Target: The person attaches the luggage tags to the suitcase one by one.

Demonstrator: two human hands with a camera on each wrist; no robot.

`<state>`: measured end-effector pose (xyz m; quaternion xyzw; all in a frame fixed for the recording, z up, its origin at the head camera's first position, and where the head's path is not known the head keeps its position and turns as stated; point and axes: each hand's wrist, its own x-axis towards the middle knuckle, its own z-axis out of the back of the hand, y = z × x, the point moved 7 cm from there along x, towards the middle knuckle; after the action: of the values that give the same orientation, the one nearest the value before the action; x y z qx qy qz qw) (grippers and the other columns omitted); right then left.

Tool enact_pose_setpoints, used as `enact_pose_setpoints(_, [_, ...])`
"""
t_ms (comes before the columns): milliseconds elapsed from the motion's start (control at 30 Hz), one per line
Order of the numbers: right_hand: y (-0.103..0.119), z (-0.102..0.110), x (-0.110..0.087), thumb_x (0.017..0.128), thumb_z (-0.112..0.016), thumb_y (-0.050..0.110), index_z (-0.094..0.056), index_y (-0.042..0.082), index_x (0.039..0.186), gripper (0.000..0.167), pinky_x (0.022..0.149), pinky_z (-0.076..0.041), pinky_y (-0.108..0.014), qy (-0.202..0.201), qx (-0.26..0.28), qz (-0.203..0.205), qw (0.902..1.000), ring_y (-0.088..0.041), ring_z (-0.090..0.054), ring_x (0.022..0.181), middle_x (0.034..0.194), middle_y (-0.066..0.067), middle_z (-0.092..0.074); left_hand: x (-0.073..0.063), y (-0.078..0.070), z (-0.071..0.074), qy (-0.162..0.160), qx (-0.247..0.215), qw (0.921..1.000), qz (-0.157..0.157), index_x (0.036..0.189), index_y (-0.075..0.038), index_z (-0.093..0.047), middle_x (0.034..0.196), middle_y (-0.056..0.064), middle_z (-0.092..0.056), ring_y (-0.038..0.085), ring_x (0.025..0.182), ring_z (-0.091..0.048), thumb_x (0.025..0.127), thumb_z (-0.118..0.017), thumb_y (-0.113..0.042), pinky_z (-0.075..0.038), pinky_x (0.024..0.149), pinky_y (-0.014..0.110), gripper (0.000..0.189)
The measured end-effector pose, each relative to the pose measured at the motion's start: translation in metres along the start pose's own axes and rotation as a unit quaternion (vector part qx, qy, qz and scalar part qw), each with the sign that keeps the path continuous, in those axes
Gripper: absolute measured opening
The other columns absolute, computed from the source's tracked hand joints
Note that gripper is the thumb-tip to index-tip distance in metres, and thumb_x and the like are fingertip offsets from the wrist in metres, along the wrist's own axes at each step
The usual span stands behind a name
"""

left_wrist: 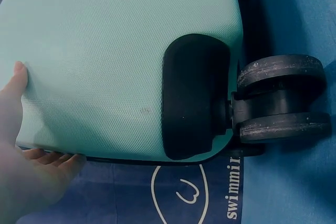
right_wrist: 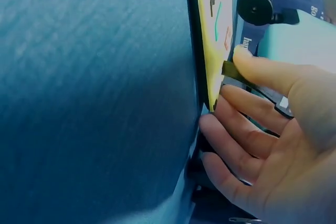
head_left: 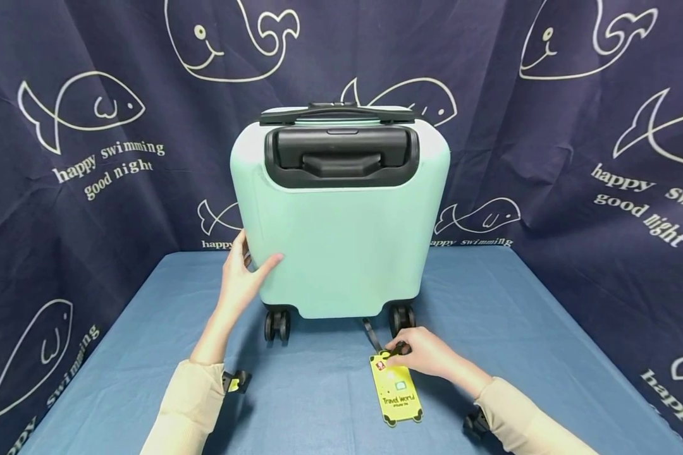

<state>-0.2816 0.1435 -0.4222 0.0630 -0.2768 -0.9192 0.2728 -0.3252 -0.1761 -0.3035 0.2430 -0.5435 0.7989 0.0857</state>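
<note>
A mint-green suitcase point(head_left: 341, 246) stands upright on its wheels in the middle of the blue surface. My left hand point(head_left: 242, 277) holds its lower left side, the thumb on the front face and the fingers round the edge, as the left wrist view also shows. In front of the right wheel lies a yellow luggage tag point(head_left: 397, 395) printed "Travel World". My right hand point(head_left: 424, 351) pinches the tag's black strap point(right_wrist: 232, 72) between thumb and forefinger, just above the tag's top end. Another stretch of strap reaches back towards the suitcase.
Black twin wheels point(left_wrist: 283, 98) carry the suitcase. On its top are a black side handle point(head_left: 336, 114) and a recessed pull handle point(head_left: 341, 155). Dark blue cloth point(head_left: 119, 221) with white fish drawings hangs behind and at both sides of the blue-covered table point(head_left: 313, 392).
</note>
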Motion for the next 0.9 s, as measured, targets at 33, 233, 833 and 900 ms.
enact_pose_setpoints(33, [0.000, 0.000, 0.000, 0.078, -0.074, 0.025, -0.072, 0.005, 0.101, 0.030, 0.060, -0.046, -0.020, -0.004, -0.003, -0.006, 1.0000, -0.005, -0.056, 0.070, 0.088, 0.001, -0.065, -0.001, 0.000, 0.000, 0.000, -0.001, 1.0000, -0.001, 0.145, -0.020, -0.031, 0.139, 0.005, -0.046, 0.019, 0.129, -0.044, 0.077, -0.076, -0.037, -0.037, 0.106, 0.038, 0.083])
enact_pose_setpoints(233, [-0.002, -0.002, 0.000, 0.076, -0.076, 0.017, -0.073, 0.005, 0.094, 0.021, 0.055, -0.044, -0.020, -0.026, 0.000, -0.042, 0.9988, -0.005, -0.055, 0.066, 0.082, 0.002, -0.064, -0.003, 0.000, 0.000, -0.002, 0.001, 1.0000, -0.006, 0.145, -0.020, -0.031, 0.139, 0.005, -0.045, 0.019, 0.129, -0.043, 0.077, -0.076, -0.036, -0.037, 0.107, 0.038, 0.082])
enact_pose_setpoints(833, [-0.009, -0.006, 0.000, 0.077, -0.076, 0.015, -0.071, 0.005, 0.091, 0.018, 0.055, -0.046, -0.022, -0.024, 0.082, -0.081, 0.9931, -0.012, -0.060, 0.069, 0.084, -0.003, -0.068, -0.001, -0.004, 0.001, -0.001, 0.003, 1.0000, -0.002, 0.145, -0.016, -0.031, 0.140, 0.009, -0.042, 0.024, 0.131, -0.042, 0.080, -0.075, -0.026, -0.035, 0.107, 0.041, 0.079])
enact_pose_setpoints(900, [-0.009, -0.006, -0.001, 0.078, -0.075, 0.015, -0.070, 0.006, 0.091, 0.016, 0.055, -0.046, -0.022, -0.025, 0.077, -0.079, 0.9935, -0.011, -0.058, 0.067, 0.080, -0.001, -0.066, -0.001, -0.003, 0.000, 0.002, 0.006, 1.0000, 0.003, 0.145, -0.016, -0.030, 0.141, 0.010, -0.042, 0.025, 0.131, -0.041, 0.080, -0.075, -0.025, -0.035, 0.107, 0.041, 0.079])
